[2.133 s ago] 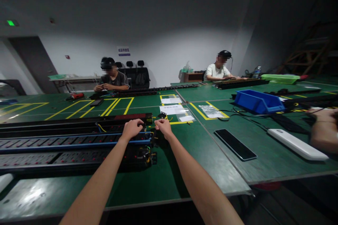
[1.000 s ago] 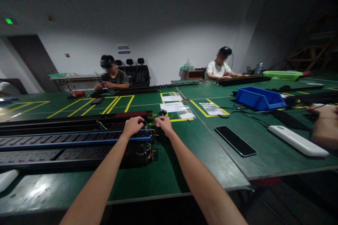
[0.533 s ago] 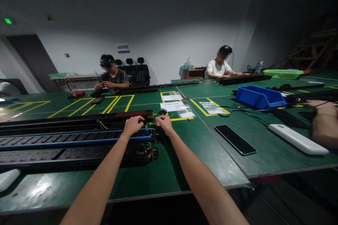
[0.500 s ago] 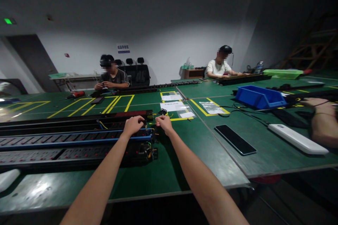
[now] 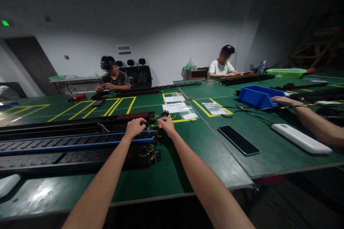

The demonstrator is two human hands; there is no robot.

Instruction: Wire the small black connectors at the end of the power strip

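Left hand [image 5: 135, 127] bends over the near-left socket strips [image 5: 94, 139], its grip unclear. Right hand [image 5: 167, 126], just right of their ends, pinches a yellow wire [image 5: 155, 126] between closed fingertips.

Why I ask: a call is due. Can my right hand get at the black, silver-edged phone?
Probably yes: flat green tabletop lies between the right hand and the phone, and nothing covers it.

1 head view: looks from above the forearms, forward and down past both hands [image 5: 151, 128], across the green table [image 5: 204, 157] to the far wall [image 5: 166, 53].
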